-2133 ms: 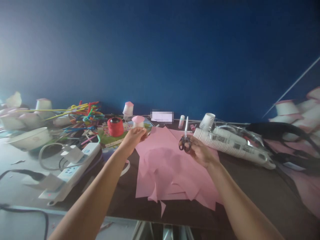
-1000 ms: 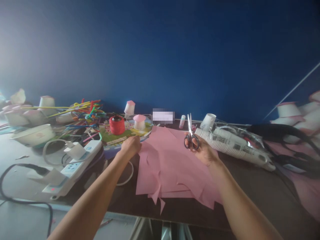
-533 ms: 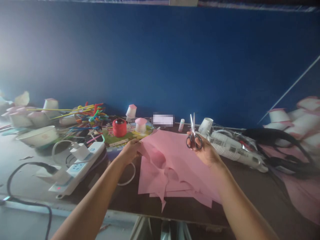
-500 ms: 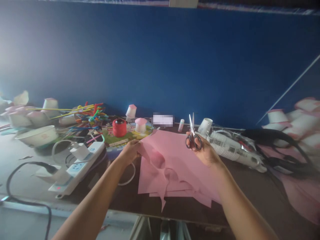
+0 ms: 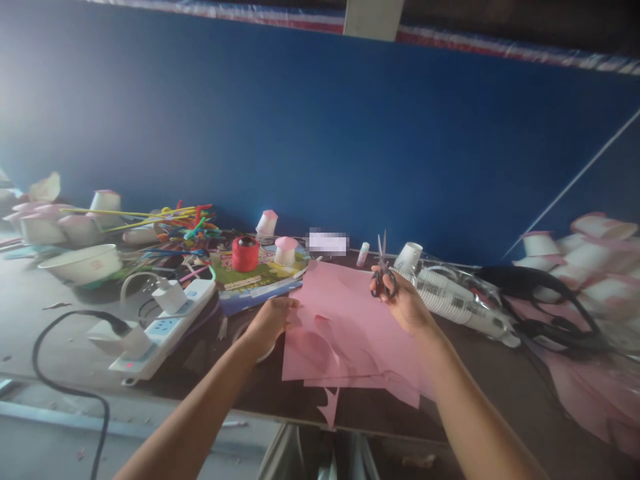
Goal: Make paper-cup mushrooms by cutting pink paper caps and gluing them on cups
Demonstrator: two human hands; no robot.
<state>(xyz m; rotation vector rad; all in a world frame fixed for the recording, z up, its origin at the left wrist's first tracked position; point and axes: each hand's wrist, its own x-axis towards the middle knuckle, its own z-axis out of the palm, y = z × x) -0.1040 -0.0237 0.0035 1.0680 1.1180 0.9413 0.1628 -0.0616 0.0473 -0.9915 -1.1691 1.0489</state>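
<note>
My right hand (image 5: 403,300) is closed round the dark handles of a pair of scissors (image 5: 383,267), blades pointing up and slightly apart. Under and beside both hands lie pink paper sheets (image 5: 345,293), stacked unevenly. My left hand (image 5: 273,323) is at their left edge, fingers pinched on the pink paper. A curled, cut part (image 5: 333,337) shows on top of the sheets. One jagged pink scrap (image 5: 329,405) sticks out at the table's front edge.
A power strip (image 5: 165,327) with plugs and a white bowl (image 5: 83,265) are on the left. Behind stand a red roll (image 5: 245,254), a pink-topped paper cup (image 5: 285,251) and a glue stick (image 5: 363,255). Stacked paper cups (image 5: 450,293) lie to the right.
My left hand has come down and slightly right, and the raised pink paper has sunk onto the stack. The scissors stay in my right hand. The view has tilted up a little.
</note>
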